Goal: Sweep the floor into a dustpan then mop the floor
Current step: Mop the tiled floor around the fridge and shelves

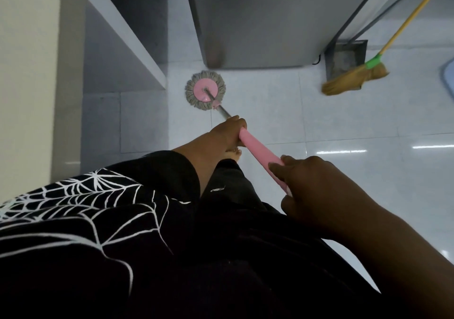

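Head view looks down on a glossy floor [307, 112] of large pale tiles with thin grout lines and streaks of reflected light. Both hands grip a mop [205, 90] along its smooth pink plastic grip. The left hand [227, 131] is curled closed around the upper front end of that pink grip, just where it meets the thin bare metal shaft. The right hand [312, 186] is closed around the grip's near end, with the fingers wrapped over the top. The mop's head is round: a flat pink plastic disc ringed by a fringe of grey-beige twisted cords, lying flat on the tile. It rests near the lower corner of a tall grey cabinet [258, 23] with a smooth, flat face, and just beside the end of a pale slab-like shelf [127, 33] that slants in from the left.

Well to the right, a broom [353, 79] with a yellow stick, a green collar and a fan of straw-coloured bristles leans with its bristles on the floor. Its bristles overlap the front edge of a dark grey dustpan [344, 58], a boxy scoop standing against the cabinet's side. A black garment [98, 220] printed with white spiderweb lines fills the lower left, and a bare foot [232, 155] shows below the left wrist.
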`<act>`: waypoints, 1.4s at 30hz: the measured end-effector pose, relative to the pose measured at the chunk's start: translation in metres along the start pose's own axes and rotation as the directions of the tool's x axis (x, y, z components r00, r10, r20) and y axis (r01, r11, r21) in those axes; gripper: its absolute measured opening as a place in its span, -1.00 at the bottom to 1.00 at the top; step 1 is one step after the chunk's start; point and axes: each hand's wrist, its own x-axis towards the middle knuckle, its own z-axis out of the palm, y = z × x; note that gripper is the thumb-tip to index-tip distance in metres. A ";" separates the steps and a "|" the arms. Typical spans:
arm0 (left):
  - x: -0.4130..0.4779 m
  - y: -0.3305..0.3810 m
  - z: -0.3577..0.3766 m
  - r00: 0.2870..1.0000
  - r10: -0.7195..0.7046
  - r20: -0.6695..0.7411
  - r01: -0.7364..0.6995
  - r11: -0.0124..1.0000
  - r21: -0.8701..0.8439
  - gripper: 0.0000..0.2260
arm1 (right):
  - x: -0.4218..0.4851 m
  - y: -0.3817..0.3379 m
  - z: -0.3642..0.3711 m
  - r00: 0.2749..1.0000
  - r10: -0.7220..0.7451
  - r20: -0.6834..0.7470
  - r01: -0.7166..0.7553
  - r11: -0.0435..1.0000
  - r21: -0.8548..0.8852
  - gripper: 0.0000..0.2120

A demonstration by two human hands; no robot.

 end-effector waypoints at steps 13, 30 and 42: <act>-0.072 -0.004 0.050 0.998 -0.040 -0.047 0.041 0.999 0.022 -0.66 | -0.057 -0.031 0.015 0.992 -0.089 0.085 0.094 0.994 -0.060 -0.65; -0.080 -0.028 0.027 0.999 -0.036 0.012 0.036 0.999 0.034 -0.73 | -0.035 -0.086 -0.020 0.992 0.004 0.125 0.013 0.992 -0.129 -0.62; -0.045 -0.112 -0.073 0.998 0.049 0.036 -0.053 0.990 0.132 -0.71 | 0.073 -0.152 -0.030 0.980 0.160 0.121 -0.147 0.983 -0.110 -0.69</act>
